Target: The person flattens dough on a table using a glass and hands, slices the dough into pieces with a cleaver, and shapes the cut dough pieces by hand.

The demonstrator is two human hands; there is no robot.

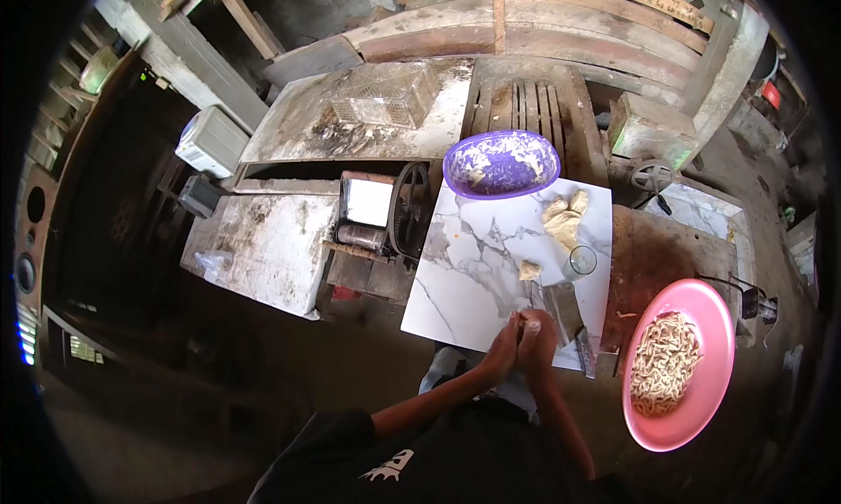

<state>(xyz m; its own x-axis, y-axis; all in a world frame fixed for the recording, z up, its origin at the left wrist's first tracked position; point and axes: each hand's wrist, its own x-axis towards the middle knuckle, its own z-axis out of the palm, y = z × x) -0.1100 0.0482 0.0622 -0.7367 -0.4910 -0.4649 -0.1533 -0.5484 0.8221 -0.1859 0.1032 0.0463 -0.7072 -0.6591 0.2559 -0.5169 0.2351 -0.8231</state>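
My left hand [502,348] and my right hand [537,350] are pressed together over the near edge of a marble-patterned board [473,276]. Both are closed around a small piece of dough [531,326], of which only a pale bit shows between the fingers. Just beyond them on the board lies a small dough lump [529,270], and farther back a larger, uneven dough piece [565,218]. A drinking glass [580,261] stands to the right of the small lump. Close to my right hand are a flat grey rectangular slab [562,311] and a narrow dark bar [585,352].
A floury purple basin [501,189] sits at the board's far edge. At the right, a pink basin [717,364] holds many short dough strips. A roller machine with a large wheel [410,211] stands left of the board. A wire cage [385,97] rests on the table behind.
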